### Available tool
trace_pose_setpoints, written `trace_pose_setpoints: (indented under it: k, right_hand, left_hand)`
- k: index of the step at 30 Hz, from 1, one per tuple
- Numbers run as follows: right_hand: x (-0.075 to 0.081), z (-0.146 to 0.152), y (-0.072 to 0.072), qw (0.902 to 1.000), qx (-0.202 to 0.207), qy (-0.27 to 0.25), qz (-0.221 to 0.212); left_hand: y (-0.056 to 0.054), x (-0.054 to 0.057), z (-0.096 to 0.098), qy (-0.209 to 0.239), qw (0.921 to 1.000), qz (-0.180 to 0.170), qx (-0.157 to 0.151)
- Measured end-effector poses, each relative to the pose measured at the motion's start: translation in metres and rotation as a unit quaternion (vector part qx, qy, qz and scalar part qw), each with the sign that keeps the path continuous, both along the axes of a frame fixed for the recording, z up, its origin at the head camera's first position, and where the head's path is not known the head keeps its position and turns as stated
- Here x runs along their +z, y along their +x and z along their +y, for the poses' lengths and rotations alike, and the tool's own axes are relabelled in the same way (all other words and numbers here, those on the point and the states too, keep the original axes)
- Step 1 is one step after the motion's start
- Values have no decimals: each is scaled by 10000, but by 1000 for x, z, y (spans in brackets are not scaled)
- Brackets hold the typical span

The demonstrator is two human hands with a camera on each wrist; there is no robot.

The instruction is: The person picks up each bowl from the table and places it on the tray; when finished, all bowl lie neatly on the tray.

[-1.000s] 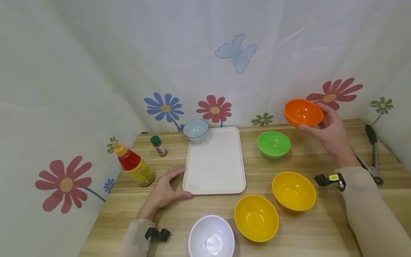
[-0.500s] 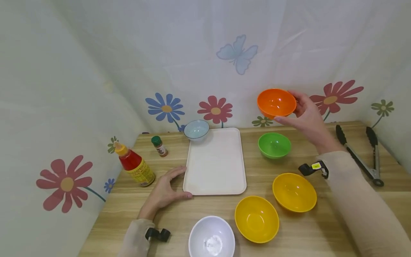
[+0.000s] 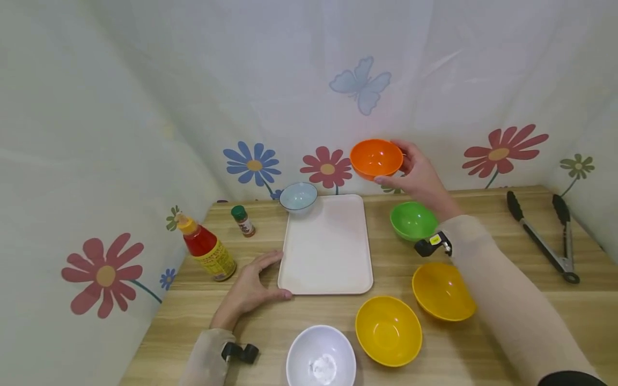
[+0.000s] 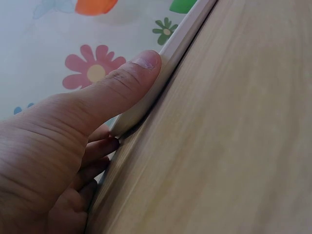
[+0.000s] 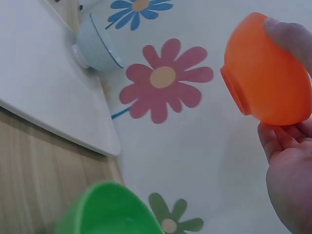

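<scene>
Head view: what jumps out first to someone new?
The orange bowl, held in the air by the right hand before the flowered backdrop, likely catches the eye first. Next comes the white tray on the table, with the left hand at its near left corner and a pale blue bowl at its far left corner. The red sauce bottle stands left of the tray.

Light soft and diffuse from where I stand, slightly dim. Small glints inside orange bowl (image 3: 376, 159); faint, soft-edged shadow on table (image 3: 589, 316) beside right sleeve (image 3: 509, 300). Right-wrist view: nearby green bowl (image 5: 107, 209) out of focus.
</scene>
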State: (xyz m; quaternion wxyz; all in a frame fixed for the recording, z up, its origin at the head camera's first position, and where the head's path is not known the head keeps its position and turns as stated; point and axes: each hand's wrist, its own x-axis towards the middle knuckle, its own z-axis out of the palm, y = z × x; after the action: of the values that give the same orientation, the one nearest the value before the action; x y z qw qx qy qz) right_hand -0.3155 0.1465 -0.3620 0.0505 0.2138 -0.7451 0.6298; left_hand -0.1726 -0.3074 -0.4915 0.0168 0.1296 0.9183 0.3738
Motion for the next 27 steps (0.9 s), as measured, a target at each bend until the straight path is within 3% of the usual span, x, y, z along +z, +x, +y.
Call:
trace_pose_setpoints:
  k: [10, 17, 27]
  right_hand:
    - [-15, -38, -9, 9995, 239, 142, -172]
    - [-30, -62, -24, 9987, 388, 205, -270]
    - [-50, -75, -32, 9942, 303, 537, -879]
  left_hand:
    - [1, -2, 0, -36, 10000, -11, 40]
    - [0, -3, 0, -9, 10000, 0, 56]
    - [0, -3, -1, -85, 10000, 2, 27]
